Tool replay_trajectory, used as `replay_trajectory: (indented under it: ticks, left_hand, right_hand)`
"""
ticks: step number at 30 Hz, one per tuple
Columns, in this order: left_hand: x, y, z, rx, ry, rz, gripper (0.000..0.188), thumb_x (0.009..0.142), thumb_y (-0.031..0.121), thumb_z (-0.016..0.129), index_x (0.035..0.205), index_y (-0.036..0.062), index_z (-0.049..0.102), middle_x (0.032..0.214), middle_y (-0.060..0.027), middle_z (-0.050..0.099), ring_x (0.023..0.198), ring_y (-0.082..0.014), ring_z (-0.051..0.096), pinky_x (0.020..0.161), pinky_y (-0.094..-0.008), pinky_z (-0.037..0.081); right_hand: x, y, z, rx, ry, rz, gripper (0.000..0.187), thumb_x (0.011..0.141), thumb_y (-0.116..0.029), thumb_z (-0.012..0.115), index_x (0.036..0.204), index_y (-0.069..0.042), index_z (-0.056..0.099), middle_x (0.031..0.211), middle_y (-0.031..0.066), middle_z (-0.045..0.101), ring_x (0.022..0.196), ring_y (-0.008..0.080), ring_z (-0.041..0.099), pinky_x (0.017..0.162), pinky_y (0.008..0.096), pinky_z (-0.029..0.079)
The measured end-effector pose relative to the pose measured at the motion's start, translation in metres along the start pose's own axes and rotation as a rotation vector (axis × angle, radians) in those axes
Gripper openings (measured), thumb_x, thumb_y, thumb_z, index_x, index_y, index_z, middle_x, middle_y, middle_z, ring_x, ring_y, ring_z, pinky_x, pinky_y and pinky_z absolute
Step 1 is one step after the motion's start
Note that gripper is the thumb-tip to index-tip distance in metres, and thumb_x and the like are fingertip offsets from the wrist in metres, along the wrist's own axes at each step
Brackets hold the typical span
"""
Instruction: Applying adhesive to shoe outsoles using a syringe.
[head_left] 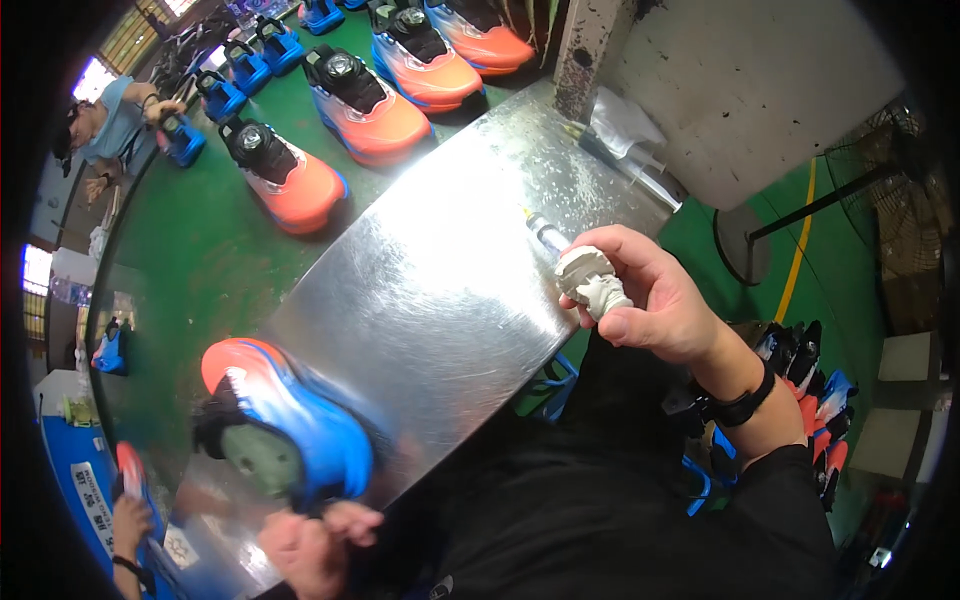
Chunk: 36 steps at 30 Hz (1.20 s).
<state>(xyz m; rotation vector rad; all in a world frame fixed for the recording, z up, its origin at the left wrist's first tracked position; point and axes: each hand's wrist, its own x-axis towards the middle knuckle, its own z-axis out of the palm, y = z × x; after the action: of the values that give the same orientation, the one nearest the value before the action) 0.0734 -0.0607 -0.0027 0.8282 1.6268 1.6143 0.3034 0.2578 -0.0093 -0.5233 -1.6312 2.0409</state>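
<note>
Right hand [660,300] clasps yellow-tipped applicator [548,236] over bench [430,300]; left hand [312,548] half-curled, grip unclear; sneaker [325,430] on bench seems assembled, finishing likely remaining.

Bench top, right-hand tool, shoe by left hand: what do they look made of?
Bench top: probably stainless steel; grey shine, fine scratches.
Tool in the right hand: clear, glossy barrel, likely plastic; off-white, matte, lumpy covering, perhaps tape or dried glue.
Shoe by the left hand: smooth blue side, maybe foam or rubber; blur leaves it open.
</note>
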Motion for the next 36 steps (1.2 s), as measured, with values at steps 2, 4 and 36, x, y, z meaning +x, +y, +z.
replay_trajectory:
  ticks: [2,4,36]
  left_hand:
    - [0.003,-0.012,0.023,-0.043,0.005,-0.031,0.032,0.094,0.019,0.052,0.071,-0.0034,0.046,0.066,-0.0218,0.059,0.062,-0.0330,0.064,0.045,-0.0339,0.051]
    - [0.007,-0.009,0.017,-0.144,-0.153,-0.008,0.033,0.095,0.022,0.049,0.072,-0.0016,0.045,0.064,-0.0153,0.056,0.056,-0.0288,0.061,0.043,-0.0325,0.050]
    - [0.123,0.017,0.001,-0.624,0.036,0.108,0.051,0.076,0.023,0.071,0.115,-0.0014,0.050,0.101,-0.0127,0.062,0.091,-0.0206,0.063,0.081,-0.0332,0.052]
  right_hand:
    - [0.000,-0.001,0.000,0.037,-0.016,0.026,0.061,0.075,-0.025,0.077,0.123,-0.002,0.046,0.101,0.0073,0.058,0.086,0.0113,0.056,0.079,0.0260,0.046]
    - [0.000,-0.001,-0.005,-0.032,-0.017,0.047,0.060,0.076,-0.021,0.076,0.124,-0.003,0.046,0.105,0.0057,0.056,0.093,0.0113,0.054,0.082,0.0253,0.045]
    - [-0.020,-0.032,0.021,-0.021,-0.139,-0.018,0.086,0.054,-0.041,0.089,0.117,0.001,0.048,0.100,0.0085,0.059,0.093,0.0161,0.060,0.083,0.0273,0.047]
